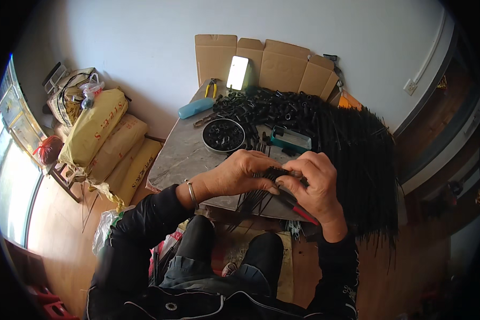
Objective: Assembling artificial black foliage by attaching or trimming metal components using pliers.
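My left hand [245, 173], with a metal bangle at its wrist, is closed round a bundle of thin black rods [255, 201] over the table's near edge. The rods slant down to the left below it. Against the bundle's upper end, the fingers of my right hand [314, 184] are pinched; what lies between their tips is too small to make out. A red-handled tool [305, 214] shows below my right palm, and I cannot tell whether it is held. Beyond my hands are a round bowl [224, 151] of small black rings and a teal box [274, 143].
Short black tubes [272, 106] are heaped on the grey table [178, 154]. Long black rods [362, 170] hang over its right side. A lit white panel [238, 73], yellow-handled pliers [212, 87], a blue case [195, 108] and cardboard [285, 64] stand behind. Sacks [93, 125] lie at left.
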A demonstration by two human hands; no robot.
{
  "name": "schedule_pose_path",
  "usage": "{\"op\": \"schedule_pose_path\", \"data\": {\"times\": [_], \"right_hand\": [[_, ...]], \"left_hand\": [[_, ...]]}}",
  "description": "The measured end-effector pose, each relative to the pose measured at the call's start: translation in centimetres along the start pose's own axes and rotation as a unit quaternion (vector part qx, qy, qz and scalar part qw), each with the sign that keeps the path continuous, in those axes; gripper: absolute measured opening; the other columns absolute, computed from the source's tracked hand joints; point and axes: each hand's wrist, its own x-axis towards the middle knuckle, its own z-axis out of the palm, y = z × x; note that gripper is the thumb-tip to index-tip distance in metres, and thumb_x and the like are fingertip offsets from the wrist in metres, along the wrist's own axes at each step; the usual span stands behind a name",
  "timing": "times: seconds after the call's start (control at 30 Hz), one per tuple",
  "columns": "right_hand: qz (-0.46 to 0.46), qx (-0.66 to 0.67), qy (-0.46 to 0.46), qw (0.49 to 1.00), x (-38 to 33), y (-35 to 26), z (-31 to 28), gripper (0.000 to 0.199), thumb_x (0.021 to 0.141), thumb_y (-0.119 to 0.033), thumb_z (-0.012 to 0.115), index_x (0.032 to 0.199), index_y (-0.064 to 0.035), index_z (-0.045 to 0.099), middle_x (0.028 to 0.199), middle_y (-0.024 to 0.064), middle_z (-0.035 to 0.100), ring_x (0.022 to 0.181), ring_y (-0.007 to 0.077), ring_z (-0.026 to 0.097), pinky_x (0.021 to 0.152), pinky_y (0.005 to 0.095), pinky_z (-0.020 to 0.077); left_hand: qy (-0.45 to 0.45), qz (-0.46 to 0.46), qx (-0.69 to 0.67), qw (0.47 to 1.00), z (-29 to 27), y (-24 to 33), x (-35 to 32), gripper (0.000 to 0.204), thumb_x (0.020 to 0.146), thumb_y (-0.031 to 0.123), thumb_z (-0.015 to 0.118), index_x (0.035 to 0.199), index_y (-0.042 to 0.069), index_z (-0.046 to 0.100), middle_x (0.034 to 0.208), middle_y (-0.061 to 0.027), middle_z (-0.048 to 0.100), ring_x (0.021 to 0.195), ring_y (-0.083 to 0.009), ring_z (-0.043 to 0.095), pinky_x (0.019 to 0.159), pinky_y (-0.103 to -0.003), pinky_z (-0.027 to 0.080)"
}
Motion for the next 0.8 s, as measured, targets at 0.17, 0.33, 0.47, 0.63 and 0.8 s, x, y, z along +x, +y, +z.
{"op": "schedule_pose_path", "data": {"times": [0.17,0.33,0.47,0.63,0.8], "right_hand": [[0.07,0.066,-0.003,0.995,-0.6,-0.3,1.0,0.02,0.069,-0.006,0.08,0.082,-0.0046,0.065,0.072,0.002,0.057,0.064,0.0126,0.052,0.055,0.0262,0.0438],[0.139,0.153,-0.019,0.978,-0.9,-0.6,1.6,0.017,0.072,-0.001,0.078,0.08,-0.0021,0.063,0.074,0.0033,0.058,0.065,0.01,0.054,0.054,0.0213,0.0449],[0.041,0.033,-0.018,0.998,0.3,-0.9,0.6,0.019,0.069,-0.005,0.08,0.077,-0.0052,0.064,0.071,0.0014,0.057,0.061,0.0129,0.052,0.055,0.0265,0.0422],[0.015,0.005,-0.014,1.0,0.7,-0.9,0.8,0.022,0.065,-0.011,0.083,0.073,-0.009,0.063,0.068,-0.0006,0.056,0.059,0.0155,0.05,0.056,0.031,0.0382],[-0.01,-0.004,0.005,1.0,1.5,-1.6,1.5,0.025,0.065,-0.013,0.083,0.078,-0.0086,0.063,0.07,0.0004,0.058,0.059,0.0149,0.053,0.054,0.0302,0.0404]], "left_hand": [[0.011,-0.011,-0.01,1.0,-0.1,0.1,-0.2,0.043,0.07,0.021,0.082,0.107,0.003,0.067,0.094,-0.0153,0.069,0.088,-0.0331,0.066,0.077,-0.038,0.052],[0.019,0.001,0.004,1.0,-0.1,-0.4,-0.9,0.043,0.068,0.025,0.082,0.104,0.005,0.069,0.085,-0.0135,0.068,0.082,-0.0322,0.065,0.074,-0.039,0.052],[-0.015,-0.02,0.018,1.0,-0.8,-0.2,-0.8,0.049,0.068,0.028,0.082,0.107,0.002,0.068,0.098,-0.0144,0.069,0.093,-0.0319,0.065,0.084,-0.04,0.051],[-0.003,0.05,0.065,0.997,-1.0,-0.3,-0.5,0.044,0.068,0.035,0.08,0.099,0.005,0.07,0.082,-0.0129,0.067,0.081,-0.0314,0.064,0.075,-0.039,0.05],[-0.051,-0.002,0.022,0.998,-0.8,-0.9,-1.0,0.044,0.073,0.032,0.078,0.104,0.002,0.068,0.099,-0.014,0.069,0.093,-0.0315,0.065,0.09,-0.042,0.048]]}}
